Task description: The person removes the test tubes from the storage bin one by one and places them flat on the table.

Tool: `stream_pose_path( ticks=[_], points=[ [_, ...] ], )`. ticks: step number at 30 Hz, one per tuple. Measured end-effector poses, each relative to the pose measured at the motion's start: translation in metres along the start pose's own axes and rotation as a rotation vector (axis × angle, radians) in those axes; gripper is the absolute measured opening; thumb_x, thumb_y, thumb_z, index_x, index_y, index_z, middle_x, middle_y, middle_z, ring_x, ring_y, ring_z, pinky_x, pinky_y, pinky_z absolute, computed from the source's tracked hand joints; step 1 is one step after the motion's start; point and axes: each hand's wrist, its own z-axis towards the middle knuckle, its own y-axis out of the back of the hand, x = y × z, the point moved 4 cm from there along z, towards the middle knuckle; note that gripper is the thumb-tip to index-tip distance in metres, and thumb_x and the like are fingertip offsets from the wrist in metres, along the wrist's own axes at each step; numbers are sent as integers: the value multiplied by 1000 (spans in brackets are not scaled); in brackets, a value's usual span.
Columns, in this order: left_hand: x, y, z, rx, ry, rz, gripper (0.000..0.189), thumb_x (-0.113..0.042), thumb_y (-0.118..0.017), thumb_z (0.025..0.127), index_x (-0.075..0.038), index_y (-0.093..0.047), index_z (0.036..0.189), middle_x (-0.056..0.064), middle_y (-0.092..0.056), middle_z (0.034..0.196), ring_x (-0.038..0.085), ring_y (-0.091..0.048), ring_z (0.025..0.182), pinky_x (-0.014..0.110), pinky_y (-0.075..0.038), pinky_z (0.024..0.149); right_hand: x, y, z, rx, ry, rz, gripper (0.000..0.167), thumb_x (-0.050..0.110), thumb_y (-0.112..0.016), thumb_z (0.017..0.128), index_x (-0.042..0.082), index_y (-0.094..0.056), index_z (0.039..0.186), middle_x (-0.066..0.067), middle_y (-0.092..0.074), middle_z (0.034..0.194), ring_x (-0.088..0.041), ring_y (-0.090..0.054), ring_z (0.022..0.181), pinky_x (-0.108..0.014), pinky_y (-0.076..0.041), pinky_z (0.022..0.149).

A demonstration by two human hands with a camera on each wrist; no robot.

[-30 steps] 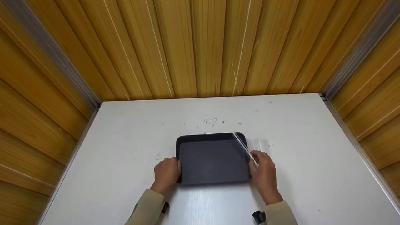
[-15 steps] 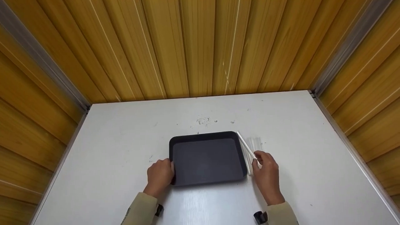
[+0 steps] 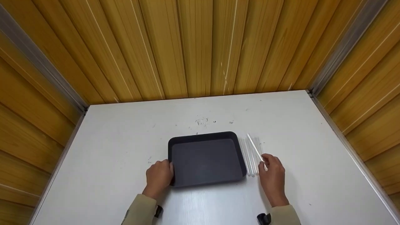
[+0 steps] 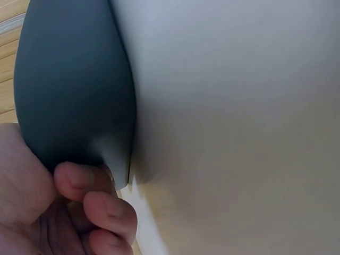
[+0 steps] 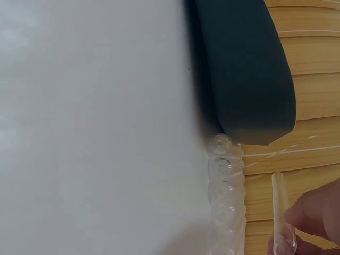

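Observation:
A dark grey rectangular tray (image 3: pixel 204 161) lies on the white table with nothing in it. My left hand (image 3: pixel 159 175) grips its left side; in the left wrist view, curled fingers (image 4: pixel 109 212) meet the tray's edge. To the right of the tray, my right hand (image 3: pixel 272 176) pinches a clear test tube (image 3: pixel 254 147) between thumb and fingertips. That tube slants up and left above a row of similar clear tubes (image 3: pixel 248 159). Rounded tube ends (image 5: pixel 222 188) show side by side next to the tray's corner in the right wrist view.
The white table (image 3: pixel 125 131) carries a few dark marks (image 3: pixel 202 121) behind the tray. Yellow wood-patterned panels (image 3: pixel 193 47) stand at the back and on both sides, with grey metal corner posts (image 3: pixel 347 47).
My right hand has moved right, carrying the test tube from over the tray's right corner to above the row. More of the row shows beside the tray. My left hand keeps its grip.

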Motion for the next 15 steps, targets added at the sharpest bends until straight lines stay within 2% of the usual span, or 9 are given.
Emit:
stream_pose_path(
  ticks=[11,15],
  points=[
    [1,1,0,-18,0,-8,30,-22,-61,92,-4,-63,69,13,-62,62,26,-58,51,38,-39,44,-6,-4,0,-27,-18,-20,24,-7,-61,85,-5,-65,108,-21,-64,96,-34,-65,91,-47,-51,79],
    [2,1,0,-23,-1,-9,29,-22,-62,92,-5,-63,68,13,-63,62,27,-58,51,38,-39,44,-7,-6,2,-13,-40,-28,23,-6,-60,86,-6,-64,109,-22,-64,97,-34,-65,93,-47,-51,79]
  ],
)
